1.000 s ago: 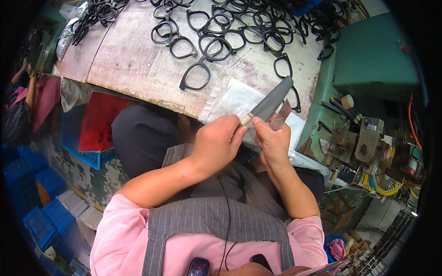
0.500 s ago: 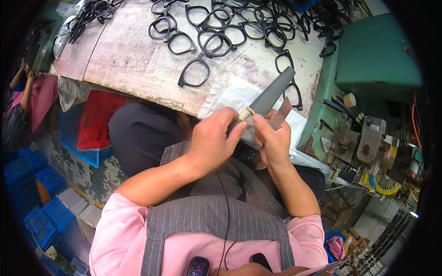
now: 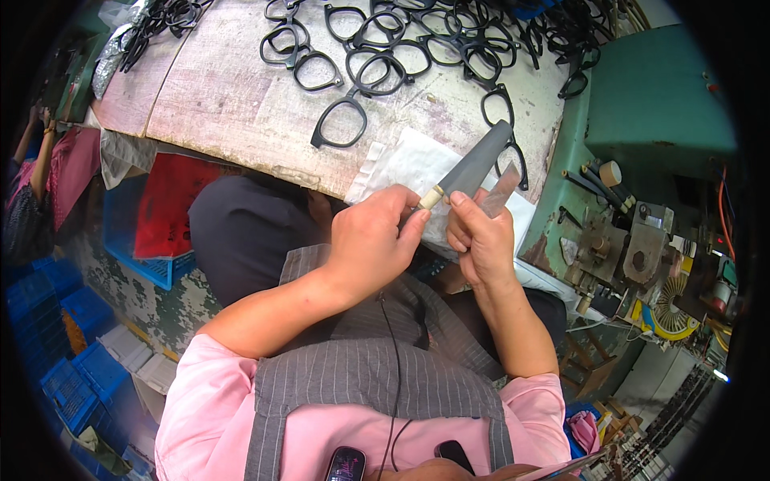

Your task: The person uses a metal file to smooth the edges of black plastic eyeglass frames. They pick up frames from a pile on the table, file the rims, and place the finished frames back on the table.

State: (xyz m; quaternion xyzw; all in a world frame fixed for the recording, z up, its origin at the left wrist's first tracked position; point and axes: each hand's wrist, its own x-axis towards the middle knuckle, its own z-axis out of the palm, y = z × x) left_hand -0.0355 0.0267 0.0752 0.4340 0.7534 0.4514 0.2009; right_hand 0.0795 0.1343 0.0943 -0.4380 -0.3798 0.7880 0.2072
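Note:
My left hand [image 3: 365,240] is closed at the near end of a dark grey tapered bar [image 3: 476,164]. A pale collar [image 3: 431,198] shows just beyond its fingertips. The bar slants away to the right above the bench edge. Close beside it, my right hand [image 3: 487,244] pinches a thin, flat brownish strip [image 3: 503,191], whose material I cannot tell. The right thumb lies near the bar's collar. Beneath both hands, a white sheet [image 3: 405,160] covers the bench edge. One black eyeglass frame [image 3: 520,160] lies partly behind the bar's tip.
Many black eyeglass frames [image 3: 377,74] are spread over the worn bench [image 3: 233,104]. Green machinery [image 3: 658,88] stands at the right. To the left are a red bag [image 3: 172,208], blue crates [image 3: 72,393] and another person's arm [image 3: 42,164].
My right hand has shifted slightly right with the strip, away from the bar's collar. The left hand stays on the bar, whose tip has moved only a little.

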